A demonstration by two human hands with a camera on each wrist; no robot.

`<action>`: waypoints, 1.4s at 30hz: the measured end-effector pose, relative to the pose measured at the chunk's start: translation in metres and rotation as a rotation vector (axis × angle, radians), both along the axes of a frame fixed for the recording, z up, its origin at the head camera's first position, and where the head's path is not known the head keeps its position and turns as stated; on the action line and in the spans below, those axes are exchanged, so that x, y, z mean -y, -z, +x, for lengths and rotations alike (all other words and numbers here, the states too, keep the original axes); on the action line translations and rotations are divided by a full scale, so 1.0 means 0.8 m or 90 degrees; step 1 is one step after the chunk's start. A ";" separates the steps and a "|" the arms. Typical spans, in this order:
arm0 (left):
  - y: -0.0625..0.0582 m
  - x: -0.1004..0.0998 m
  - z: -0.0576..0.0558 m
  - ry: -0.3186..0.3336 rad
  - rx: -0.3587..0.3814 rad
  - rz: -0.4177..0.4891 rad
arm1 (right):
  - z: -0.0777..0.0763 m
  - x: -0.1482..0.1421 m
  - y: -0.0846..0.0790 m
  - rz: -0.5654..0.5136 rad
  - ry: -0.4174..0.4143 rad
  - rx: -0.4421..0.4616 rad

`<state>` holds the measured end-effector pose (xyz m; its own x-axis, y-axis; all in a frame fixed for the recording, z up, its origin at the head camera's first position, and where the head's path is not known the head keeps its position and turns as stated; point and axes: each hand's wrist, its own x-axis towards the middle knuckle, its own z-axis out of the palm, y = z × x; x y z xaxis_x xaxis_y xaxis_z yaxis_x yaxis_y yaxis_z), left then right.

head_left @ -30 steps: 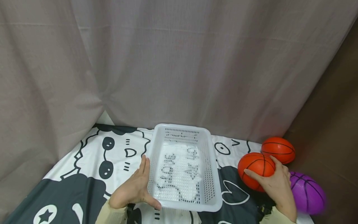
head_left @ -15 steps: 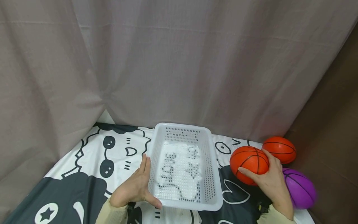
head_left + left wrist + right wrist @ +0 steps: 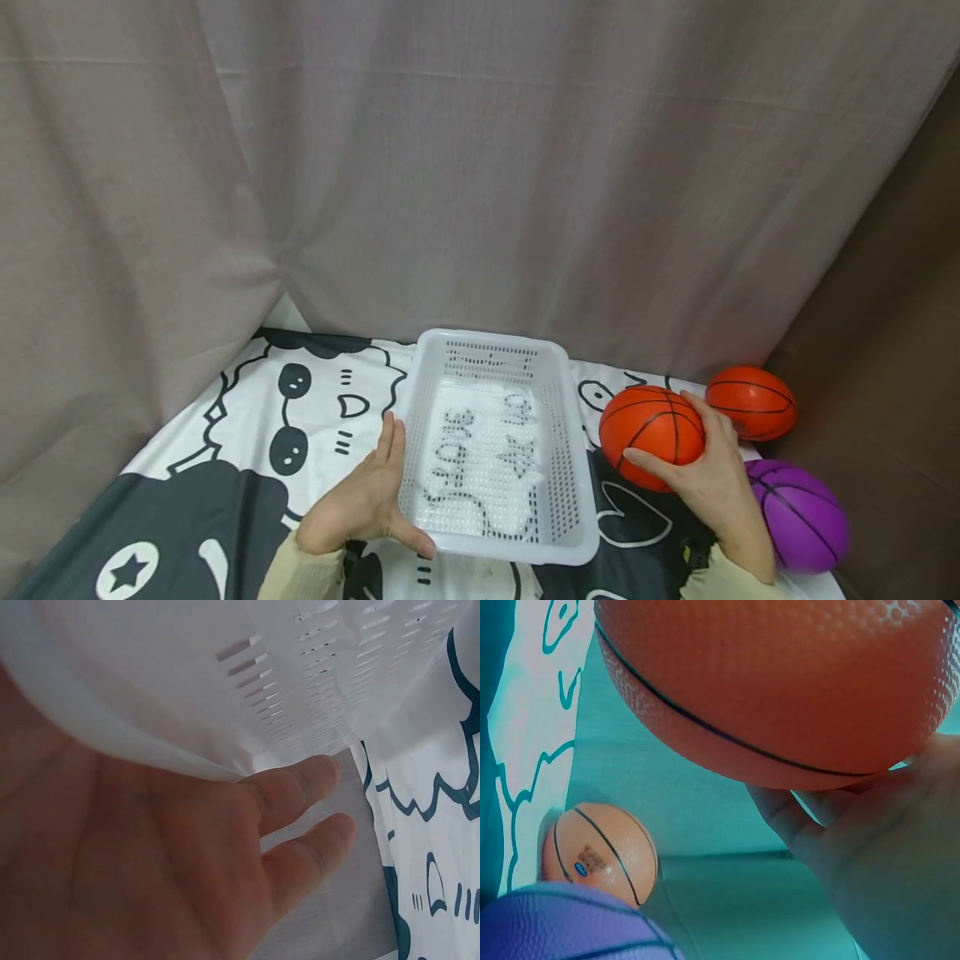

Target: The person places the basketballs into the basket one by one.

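Observation:
A white perforated plastic basket [image 3: 491, 554] stands in the middle of the table with nothing inside. My left hand [image 3: 360, 504] lies with straight, spread fingers along its left side; in the left wrist view the fingers [image 3: 300, 791] reach along the basket's outer wall [image 3: 187, 697]. My right hand [image 3: 716, 479] grips an orange toy basketball [image 3: 651, 433] from its right side, thumb in front and fingers behind. That ball is to the right of the basket. In the right wrist view it fills the top, with the hand [image 3: 885, 847] under its edge.
A second orange basketball [image 3: 752, 403] sits at the back right by the curtain. A purple basketball [image 3: 798, 517] is at the right table edge, just beyond my right wrist. The patterned cloth [image 3: 210, 500] covers the table, and a grey curtain [image 3: 450, 167] hangs behind.
My right hand has carried the orange basketball leftward and slightly up, closer to the basket. The purple ball has shifted slightly left. My left hand stays at the basket.

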<state>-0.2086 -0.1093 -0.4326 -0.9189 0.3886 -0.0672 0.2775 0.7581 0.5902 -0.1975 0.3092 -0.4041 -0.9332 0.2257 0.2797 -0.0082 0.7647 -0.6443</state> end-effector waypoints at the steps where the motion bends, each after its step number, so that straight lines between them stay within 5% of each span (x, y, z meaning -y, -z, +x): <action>1: 0.000 0.000 0.000 0.000 0.000 0.000 | 0.000 0.001 0.000 -0.003 -0.002 0.004; 42: 0.003 0.000 -0.001 -0.001 -0.001 -0.001 | 0.005 0.030 -0.015 -0.031 -0.057 -0.021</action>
